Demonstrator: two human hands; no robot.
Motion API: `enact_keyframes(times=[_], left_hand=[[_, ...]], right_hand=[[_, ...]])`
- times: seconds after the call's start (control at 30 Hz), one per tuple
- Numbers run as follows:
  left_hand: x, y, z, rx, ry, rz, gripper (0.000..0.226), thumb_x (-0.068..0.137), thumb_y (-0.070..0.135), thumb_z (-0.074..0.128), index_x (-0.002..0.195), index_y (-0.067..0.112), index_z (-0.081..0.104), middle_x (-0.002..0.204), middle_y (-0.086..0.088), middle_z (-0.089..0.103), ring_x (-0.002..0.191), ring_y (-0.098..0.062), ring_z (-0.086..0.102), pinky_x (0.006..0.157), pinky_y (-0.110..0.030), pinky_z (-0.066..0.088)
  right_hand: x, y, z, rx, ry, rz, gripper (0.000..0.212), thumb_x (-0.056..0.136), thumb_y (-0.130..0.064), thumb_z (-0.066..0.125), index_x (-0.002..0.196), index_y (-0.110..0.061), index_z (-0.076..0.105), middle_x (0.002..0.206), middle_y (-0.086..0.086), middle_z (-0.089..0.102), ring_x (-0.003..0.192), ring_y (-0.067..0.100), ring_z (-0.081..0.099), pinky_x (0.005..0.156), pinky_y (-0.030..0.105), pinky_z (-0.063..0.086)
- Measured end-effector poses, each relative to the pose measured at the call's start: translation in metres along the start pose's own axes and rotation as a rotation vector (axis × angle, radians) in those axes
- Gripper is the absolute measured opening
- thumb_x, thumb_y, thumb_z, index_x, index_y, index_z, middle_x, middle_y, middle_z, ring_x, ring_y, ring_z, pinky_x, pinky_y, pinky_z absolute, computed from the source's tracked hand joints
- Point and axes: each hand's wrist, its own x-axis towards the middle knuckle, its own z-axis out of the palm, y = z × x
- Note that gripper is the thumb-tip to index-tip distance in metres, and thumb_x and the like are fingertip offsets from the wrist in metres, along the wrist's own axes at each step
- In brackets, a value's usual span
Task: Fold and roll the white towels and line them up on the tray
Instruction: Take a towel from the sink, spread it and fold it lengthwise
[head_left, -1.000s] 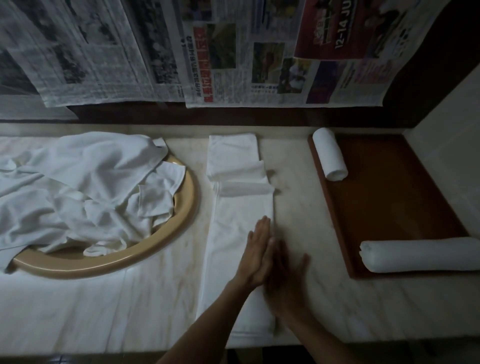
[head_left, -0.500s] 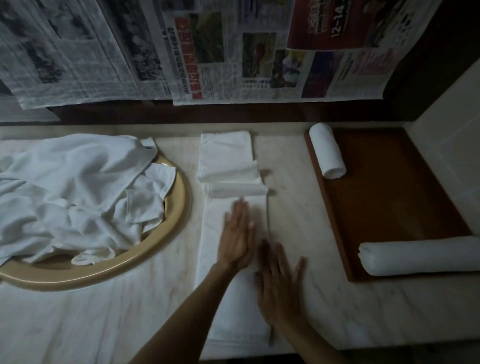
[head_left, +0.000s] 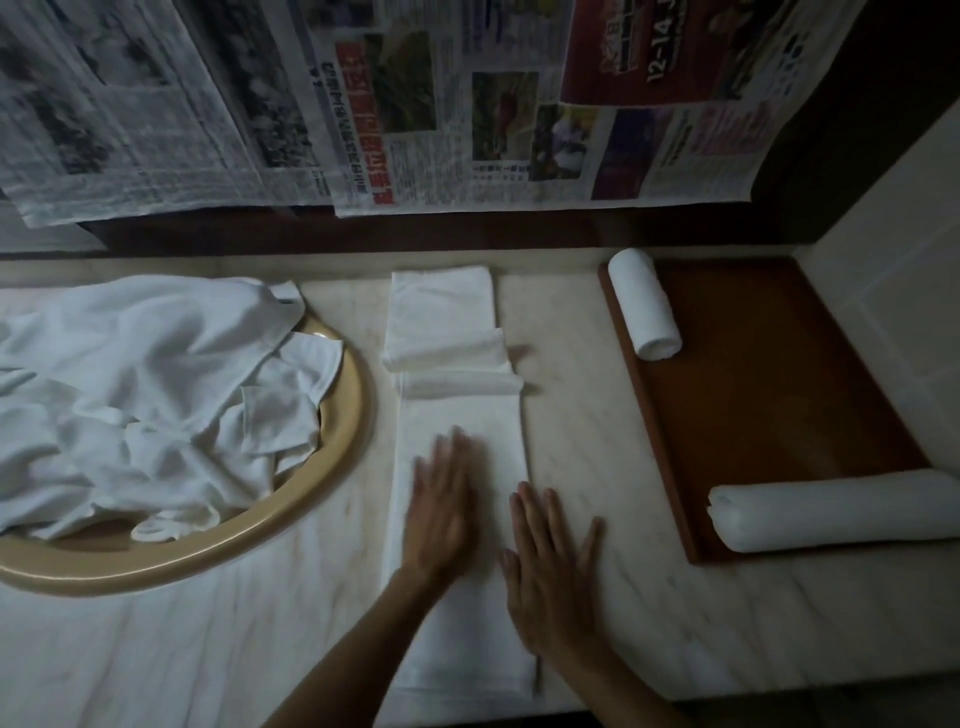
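Note:
A long white towel (head_left: 462, 415), folded into a narrow strip, lies flat down the middle of the marble counter. A second folded towel (head_left: 441, 317) lies at its far end. My left hand (head_left: 441, 499) lies flat on the strip, fingers straight, blurred by motion. My right hand (head_left: 550, 571) presses flat on the strip's right edge and the counter beside it. The brown wooden tray (head_left: 779, 415) at the right carries a short rolled towel (head_left: 644, 304) at its far left corner and a longer rolled towel (head_left: 836, 509) across its near edge.
A tan round basin (head_left: 332, 467) at the left holds a heap of loose white towels (head_left: 130, 395). Newspaper sheets (head_left: 363, 104) hang on the wall behind. A pale wall (head_left: 909, 291) borders the tray on the right. The counter's front edge runs just below my forearms.
My left hand slid up the strip, then back toward me and left. My right hand moved from the blur beside the left hand to lie flat at the strip's right edge.

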Motion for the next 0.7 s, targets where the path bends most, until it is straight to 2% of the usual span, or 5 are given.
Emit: enact_keyframes(times=[0.23,0.4,0.5,0.6,0.7], left_hand=[[-0.069,-0.054,-0.026,0.107,0.013,-0.279,0.065,0.101,0.045,0.007,0.156,0.012,0.017,0.164,-0.005,0.011,0.152,-0.025,0.001,0.122,-0.048,0.000],[-0.101,-0.009,-0.020,0.019,-0.150,0.126,0.063,0.099,0.029,0.022,0.158,0.015,0.004,0.165,-0.002,-0.006,0.152,-0.019,-0.009,0.122,-0.045,-0.004],[-0.119,-0.028,-0.020,0.015,-0.193,-0.009,0.073,0.096,0.022,0.035,0.156,0.015,-0.005,0.162,-0.003,-0.020,0.150,-0.019,-0.020,0.121,-0.052,0.001],[-0.134,-0.038,-0.042,-0.060,-0.032,-0.133,0.062,0.097,0.027,0.040,0.156,0.011,0.024,0.164,-0.011,0.010,0.151,-0.028,0.007,0.121,-0.050,0.018],[-0.150,-0.024,-0.061,-0.091,0.019,0.163,0.035,0.094,0.033,0.061,0.127,0.023,0.063,0.131,-0.001,0.058,0.118,-0.015,0.053,0.093,-0.031,0.052]], right_hand=[[0.002,0.000,-0.005,-0.048,-0.036,0.000,0.064,0.099,-0.046,0.028,0.156,-0.018,0.029,0.166,-0.003,0.015,0.152,0.024,0.015,0.109,0.077,0.002],[-0.012,-0.022,-0.005,-0.007,0.013,-0.072,0.064,0.097,-0.038,0.033,0.156,-0.015,0.027,0.166,0.001,0.015,0.152,0.026,0.016,0.110,0.077,-0.001],[-0.026,-0.010,0.002,-0.014,0.033,-0.062,0.062,0.099,-0.042,0.034,0.154,-0.015,0.033,0.164,0.001,0.023,0.151,0.025,0.019,0.109,0.077,0.003],[-0.036,-0.006,-0.005,0.052,0.139,-0.063,0.057,0.098,-0.038,0.039,0.150,-0.015,0.040,0.160,0.004,0.033,0.150,0.028,0.024,0.116,0.066,0.003],[-0.061,-0.014,-0.015,0.218,0.241,-0.399,0.035,0.093,-0.030,0.056,0.124,-0.016,0.065,0.130,0.005,0.060,0.118,0.030,0.058,0.100,0.045,0.042]])
